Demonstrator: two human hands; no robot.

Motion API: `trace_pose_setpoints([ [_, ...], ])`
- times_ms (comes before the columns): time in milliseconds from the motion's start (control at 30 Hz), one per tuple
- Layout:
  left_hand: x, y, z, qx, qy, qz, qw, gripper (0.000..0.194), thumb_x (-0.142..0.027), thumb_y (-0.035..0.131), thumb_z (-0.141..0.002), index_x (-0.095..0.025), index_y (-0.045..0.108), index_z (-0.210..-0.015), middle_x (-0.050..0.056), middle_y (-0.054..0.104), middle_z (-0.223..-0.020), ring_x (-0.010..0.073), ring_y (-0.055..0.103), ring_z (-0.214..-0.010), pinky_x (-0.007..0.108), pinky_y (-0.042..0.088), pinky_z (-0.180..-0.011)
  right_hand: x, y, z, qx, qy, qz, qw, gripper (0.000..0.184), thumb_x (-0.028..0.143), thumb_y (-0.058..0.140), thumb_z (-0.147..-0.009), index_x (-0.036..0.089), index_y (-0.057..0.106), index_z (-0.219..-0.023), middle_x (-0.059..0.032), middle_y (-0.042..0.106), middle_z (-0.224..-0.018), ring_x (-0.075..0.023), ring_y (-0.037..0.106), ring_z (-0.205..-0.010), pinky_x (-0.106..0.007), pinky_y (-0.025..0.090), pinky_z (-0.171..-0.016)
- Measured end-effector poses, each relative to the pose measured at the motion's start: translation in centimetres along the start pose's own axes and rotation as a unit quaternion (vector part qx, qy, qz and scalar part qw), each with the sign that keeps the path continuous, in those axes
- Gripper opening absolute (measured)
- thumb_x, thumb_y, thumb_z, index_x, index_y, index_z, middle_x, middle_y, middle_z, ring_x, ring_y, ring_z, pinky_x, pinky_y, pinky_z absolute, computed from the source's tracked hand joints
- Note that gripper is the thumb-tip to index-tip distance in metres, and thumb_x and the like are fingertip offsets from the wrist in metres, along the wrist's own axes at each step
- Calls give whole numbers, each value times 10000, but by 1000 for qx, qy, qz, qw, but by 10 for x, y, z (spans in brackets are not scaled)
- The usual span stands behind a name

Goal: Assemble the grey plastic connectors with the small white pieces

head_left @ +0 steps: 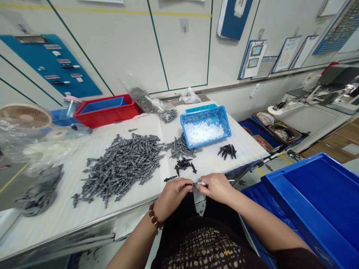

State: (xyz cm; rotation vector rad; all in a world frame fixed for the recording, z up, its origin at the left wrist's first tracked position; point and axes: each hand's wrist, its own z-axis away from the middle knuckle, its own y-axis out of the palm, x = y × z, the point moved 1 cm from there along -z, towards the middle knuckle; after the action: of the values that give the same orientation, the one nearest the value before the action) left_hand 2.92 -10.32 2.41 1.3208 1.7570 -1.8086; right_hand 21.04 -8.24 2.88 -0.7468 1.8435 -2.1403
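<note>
My left hand and my right hand meet at the near edge of the white table, fingers pinched together. Between them is a small black plastic part. A thin white rod sticks out to the right of my right hand. Just beyond my hands lie a few black parts and a single one. A big heap of grey plastic parts covers the table's middle. A blue basket holds small white pieces.
Another small black pile lies right of the basket. A red bin with a blue tray, bags of parts and a fan stand at the back and left. Large blue crates fill the floor at my right.
</note>
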Motion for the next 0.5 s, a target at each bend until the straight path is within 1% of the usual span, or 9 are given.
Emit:
trace_pose_setpoints([
  [100,5,-7,2,-8,-13,-10,1000,174,-231,508,-851,-208,668,-914,20,698,-799,138,656,-706,230,516,-686,-1,1,-1,1,2,-11,1000,308,435,468,-866,201,652,-786,-49,684,-745,-177,594,-693,-257,237,-555],
  [167,14,-19,3,-38,-28,-44,998,177,-248,506,-849,-209,666,-915,27,704,-822,146,655,-714,234,519,-669,-4,1,-1,0,9,-26,1000,290,404,454,-877,200,637,-783,-39,670,-734,-166,580,-682,-252,237,-557],
  [267,33,-44,7,-112,-35,-149,982,193,-251,493,-848,-195,659,-928,52,700,-897,176,645,-800,275,514,-728,-9,2,-2,1,5,-52,999,259,343,420,-897,195,610,-802,-27,640,-721,-153,555,-679,-247,244,-568],
  [333,46,-58,10,-134,-38,-225,964,205,-229,479,-844,-174,655,-932,72,693,-918,201,631,-851,318,499,-783,-12,3,-3,1,-4,-68,998,247,311,395,-907,192,593,-817,-23,626,-725,-151,544,-678,-246,248,-573],
  [400,55,-64,13,-111,-40,-280,953,206,-202,472,-836,-163,662,-906,74,692,-896,214,622,-850,351,481,-814,-14,4,-3,1,-6,-80,997,245,302,380,-915,190,580,-829,-22,619,-732,-153,541,-680,-246,252,-573],
  [500,59,-62,13,-68,-27,-324,943,193,-227,491,-844,-178,678,-851,62,685,-895,211,600,-838,369,454,-834,-16,4,-4,0,-6,-90,996,256,307,358,-928,187,572,-853,-27,618,-740,-159,546,-684,-248,267,-574],
])
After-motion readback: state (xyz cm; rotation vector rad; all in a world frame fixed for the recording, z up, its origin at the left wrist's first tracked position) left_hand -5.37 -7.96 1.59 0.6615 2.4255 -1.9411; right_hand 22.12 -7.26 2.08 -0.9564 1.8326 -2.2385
